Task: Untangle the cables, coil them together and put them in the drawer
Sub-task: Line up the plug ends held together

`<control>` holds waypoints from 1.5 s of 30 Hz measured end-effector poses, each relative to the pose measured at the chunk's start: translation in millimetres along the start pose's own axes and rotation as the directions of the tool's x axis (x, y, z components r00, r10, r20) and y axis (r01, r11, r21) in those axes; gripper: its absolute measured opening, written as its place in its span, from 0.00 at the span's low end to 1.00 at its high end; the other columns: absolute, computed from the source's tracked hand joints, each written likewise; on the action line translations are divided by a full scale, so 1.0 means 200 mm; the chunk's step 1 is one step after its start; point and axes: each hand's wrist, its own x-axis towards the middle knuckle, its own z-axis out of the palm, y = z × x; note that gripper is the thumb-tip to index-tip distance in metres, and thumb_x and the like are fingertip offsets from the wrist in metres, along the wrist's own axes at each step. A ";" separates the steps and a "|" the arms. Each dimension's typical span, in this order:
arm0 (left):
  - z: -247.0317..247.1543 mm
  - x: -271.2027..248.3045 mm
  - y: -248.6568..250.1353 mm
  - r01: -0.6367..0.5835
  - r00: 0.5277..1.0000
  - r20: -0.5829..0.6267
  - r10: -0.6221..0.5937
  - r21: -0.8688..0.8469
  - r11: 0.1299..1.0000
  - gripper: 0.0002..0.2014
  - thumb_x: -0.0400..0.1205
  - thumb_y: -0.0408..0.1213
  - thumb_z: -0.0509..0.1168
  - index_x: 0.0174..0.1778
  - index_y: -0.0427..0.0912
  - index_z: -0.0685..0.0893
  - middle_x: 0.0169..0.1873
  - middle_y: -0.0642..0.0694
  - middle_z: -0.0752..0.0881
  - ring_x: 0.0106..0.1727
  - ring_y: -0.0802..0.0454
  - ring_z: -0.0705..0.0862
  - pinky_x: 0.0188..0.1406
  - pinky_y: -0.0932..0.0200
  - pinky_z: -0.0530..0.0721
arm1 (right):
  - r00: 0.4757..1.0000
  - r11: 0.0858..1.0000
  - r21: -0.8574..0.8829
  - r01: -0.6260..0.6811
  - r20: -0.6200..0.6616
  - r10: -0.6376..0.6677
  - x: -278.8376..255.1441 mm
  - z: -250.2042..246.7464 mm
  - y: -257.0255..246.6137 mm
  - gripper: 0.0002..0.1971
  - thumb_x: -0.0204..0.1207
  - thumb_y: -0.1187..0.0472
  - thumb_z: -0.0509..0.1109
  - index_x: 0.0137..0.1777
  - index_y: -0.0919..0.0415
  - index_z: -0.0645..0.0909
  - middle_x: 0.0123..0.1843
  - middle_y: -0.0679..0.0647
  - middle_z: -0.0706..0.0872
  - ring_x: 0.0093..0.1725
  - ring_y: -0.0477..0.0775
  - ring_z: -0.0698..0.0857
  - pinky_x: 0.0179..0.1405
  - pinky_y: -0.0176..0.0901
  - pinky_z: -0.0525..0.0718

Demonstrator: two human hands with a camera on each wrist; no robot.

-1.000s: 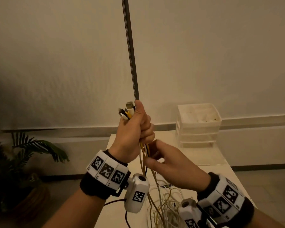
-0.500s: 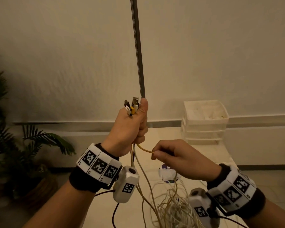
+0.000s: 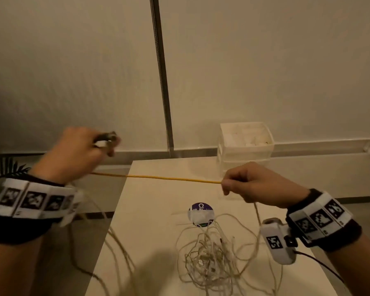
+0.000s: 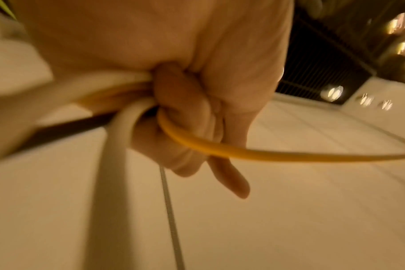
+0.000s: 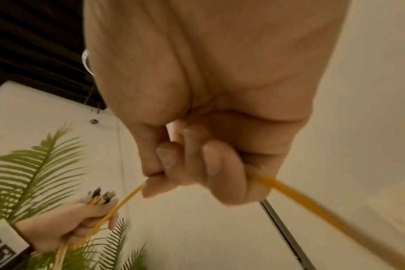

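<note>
Yellow cable (image 3: 169, 178) now runs taut and near level between the two hands; half a second ago only a short stub showed between them, hands close together and the left raised high. So the hands have drawn apart sideways and the left has dropped: one strand is being pulled free of the mess, untangling stage, coiling not begun.

Right hand (image 3: 257, 184): thumb and fingertips (image 5: 171, 157) pinch the yellow cable, the other fingers curled round it; the cable exits behind the palm and drops toward the table. Left hand (image 3: 73, 155): clenched round a bundle of cable ends, fingers (image 4: 180, 95) wrapped over the yellow strand and a white cable (image 4: 117, 144); plug ends (image 5: 102, 196) stick out above the fist.

Below the right fingers, the tangled pile (image 3: 209, 257) lies loose on the table (image 3: 150, 201), just beyond it a round purple sticker (image 3: 201, 213). Beyond the right hand stands the white drawer unit (image 3: 245, 144); whether any drawer is pulled out I cannot tell. A metal pole (image 3: 161, 73) rises between the hands.

Hard to make out: left hand is motion-blurred in the head view, so plug types are unreadable. How many strands the left fist holds is hidden. Cables hanging from the left wrist run off the bottom edge. Where yellow rejoins the pile is unclear.
</note>
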 end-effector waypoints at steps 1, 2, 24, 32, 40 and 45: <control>-0.01 -0.01 -0.03 0.027 1.000 -0.004 -0.027 -0.014 1.000 0.12 0.83 0.45 0.67 0.35 0.51 0.90 0.27 0.53 0.85 0.29 0.61 0.80 0.25 0.67 0.72 | 0.999 1.000 0.018 -0.007 -0.039 0.008 -0.01 0.00 0.02 0.13 0.81 0.55 0.66 0.38 0.57 0.86 0.23 0.44 0.72 0.23 0.45 0.68 0.26 0.40 0.71; 0.01 -0.02 -0.02 -0.008 1.000 0.016 0.009 -0.074 0.997 0.10 0.83 0.46 0.67 0.38 0.53 0.91 0.31 0.54 0.86 0.32 0.62 0.81 0.28 0.66 0.73 | 0.997 1.000 0.024 0.000 -0.074 0.002 -0.01 0.01 0.03 0.13 0.82 0.56 0.66 0.38 0.57 0.86 0.23 0.45 0.71 0.24 0.45 0.68 0.27 0.41 0.72; 0.21 -0.02 0.18 0.054 0.911 -0.369 -0.184 -0.336 0.940 0.08 0.86 0.37 0.63 0.45 0.43 0.88 0.41 0.42 0.89 0.43 0.46 0.82 0.36 0.57 0.72 | 0.978 0.981 0.189 0.051 -0.208 -0.011 0.01 0.13 0.15 0.15 0.85 0.59 0.61 0.38 0.58 0.83 0.25 0.50 0.71 0.26 0.50 0.69 0.30 0.49 0.71; 0.36 -0.17 0.44 -0.269 0.947 -0.136 0.292 0.167 0.949 0.37 0.76 0.31 0.64 0.78 0.67 0.65 0.44 0.45 0.91 0.42 0.38 0.87 0.39 0.47 0.86 | 0.953 0.983 -0.100 0.153 -0.249 -0.173 0.11 0.13 -0.03 0.15 0.83 0.56 0.62 0.37 0.53 0.83 0.23 0.44 0.76 0.25 0.41 0.72 0.32 0.46 0.74; 0.46 -0.12 0.50 -0.266 0.956 -0.205 0.208 -0.312 0.912 0.16 0.76 0.22 0.60 0.48 0.48 0.83 0.35 0.53 0.85 0.36 0.51 0.81 0.35 0.68 0.74 | 0.980 0.966 0.175 0.190 -0.096 -0.176 0.08 0.04 -0.07 0.12 0.85 0.61 0.62 0.45 0.58 0.86 0.26 0.47 0.77 0.28 0.49 0.75 0.32 0.43 0.76; 0.24 0.04 0.32 -0.036 0.851 -0.493 -0.179 -0.395 0.918 0.14 0.79 0.21 0.59 0.45 0.41 0.85 0.40 0.50 0.83 0.43 0.51 0.79 0.40 0.66 0.67 | 0.997 0.981 0.187 0.058 -0.066 -0.046 0.04 0.20 0.23 0.12 0.85 0.62 0.60 0.43 0.66 0.82 0.26 0.50 0.76 0.27 0.51 0.74 0.30 0.47 0.75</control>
